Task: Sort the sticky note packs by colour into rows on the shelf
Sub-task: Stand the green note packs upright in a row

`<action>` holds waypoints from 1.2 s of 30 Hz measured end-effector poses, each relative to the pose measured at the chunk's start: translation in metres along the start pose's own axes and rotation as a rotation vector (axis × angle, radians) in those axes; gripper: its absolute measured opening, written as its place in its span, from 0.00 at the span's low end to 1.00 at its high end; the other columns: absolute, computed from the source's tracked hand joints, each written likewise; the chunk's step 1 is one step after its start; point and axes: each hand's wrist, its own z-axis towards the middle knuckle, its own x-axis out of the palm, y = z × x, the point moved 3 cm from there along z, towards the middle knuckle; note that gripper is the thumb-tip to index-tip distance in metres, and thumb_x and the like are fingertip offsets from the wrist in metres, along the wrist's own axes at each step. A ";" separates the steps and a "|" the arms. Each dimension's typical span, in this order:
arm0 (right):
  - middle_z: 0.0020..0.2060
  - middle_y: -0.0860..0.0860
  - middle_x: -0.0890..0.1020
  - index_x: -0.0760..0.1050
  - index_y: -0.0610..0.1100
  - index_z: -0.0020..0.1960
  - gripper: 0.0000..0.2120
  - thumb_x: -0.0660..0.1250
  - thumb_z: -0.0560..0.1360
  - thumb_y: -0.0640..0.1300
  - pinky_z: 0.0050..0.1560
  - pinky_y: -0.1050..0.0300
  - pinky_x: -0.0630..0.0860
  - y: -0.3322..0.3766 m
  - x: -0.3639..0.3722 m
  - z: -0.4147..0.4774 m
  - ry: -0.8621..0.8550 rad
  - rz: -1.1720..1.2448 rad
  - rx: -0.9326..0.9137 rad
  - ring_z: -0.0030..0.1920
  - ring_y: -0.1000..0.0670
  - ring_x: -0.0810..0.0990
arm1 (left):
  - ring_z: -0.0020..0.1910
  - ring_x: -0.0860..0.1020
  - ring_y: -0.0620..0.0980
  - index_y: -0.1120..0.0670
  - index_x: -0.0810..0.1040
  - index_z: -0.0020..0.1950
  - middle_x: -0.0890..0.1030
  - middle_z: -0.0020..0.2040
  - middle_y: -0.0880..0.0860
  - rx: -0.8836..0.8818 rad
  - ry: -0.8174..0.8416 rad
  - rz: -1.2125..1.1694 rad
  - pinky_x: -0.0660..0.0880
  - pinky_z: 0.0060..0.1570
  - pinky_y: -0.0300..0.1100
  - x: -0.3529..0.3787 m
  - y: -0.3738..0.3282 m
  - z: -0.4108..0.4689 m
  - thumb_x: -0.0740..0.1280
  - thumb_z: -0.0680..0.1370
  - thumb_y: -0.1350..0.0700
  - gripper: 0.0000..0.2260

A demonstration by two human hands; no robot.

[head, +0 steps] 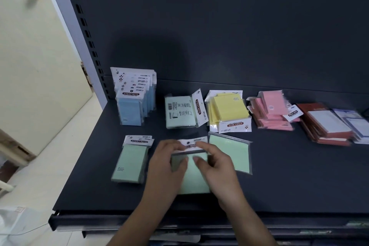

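Both hands on a green pack, squaring it for the green row.

My left hand (166, 166) and right hand (216, 166) pinch the green pack (192, 179) between them, thumbs on its face, I judge to set it flat and straight on the shelf (289, 175). A second green pack (130, 163) lies just left of my left hand and a third green pack (231, 152) just beyond my right, so the row forms around them.

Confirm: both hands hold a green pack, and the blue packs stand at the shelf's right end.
Wrong end: the head view shows the blue packs at the shelf's left end. The left hand and right hand do hold a green pack.
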 end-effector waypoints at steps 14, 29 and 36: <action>0.60 0.51 0.74 0.74 0.47 0.61 0.17 0.67 0.73 0.43 0.57 0.56 0.61 -0.012 -0.022 0.016 -0.257 -0.715 -0.135 0.61 0.48 0.67 | 0.75 0.54 0.50 0.57 0.67 0.70 0.64 0.71 0.52 0.103 0.296 0.453 0.46 0.70 0.34 0.016 0.014 -0.006 0.56 0.79 0.58 0.19; 0.52 0.44 0.82 0.78 0.42 0.56 0.32 0.55 0.63 0.62 0.47 0.46 0.77 -0.019 -0.044 0.004 -0.166 -1.005 0.011 0.51 0.41 0.81 | 0.52 0.76 0.48 0.54 0.76 0.55 0.79 0.54 0.51 -0.625 0.386 -0.345 0.72 0.54 0.41 0.077 -0.037 0.019 0.61 0.73 0.65 0.14; 0.52 0.54 0.78 0.72 0.53 0.64 0.20 0.63 0.73 0.44 0.43 0.51 0.77 0.004 -0.070 -0.015 -0.300 -0.690 -0.189 0.50 0.50 0.78 | 0.42 0.80 0.47 0.59 0.78 0.49 0.82 0.38 0.53 -0.629 0.258 -0.803 0.76 0.51 0.40 0.077 -0.064 0.016 0.63 0.73 0.69 0.09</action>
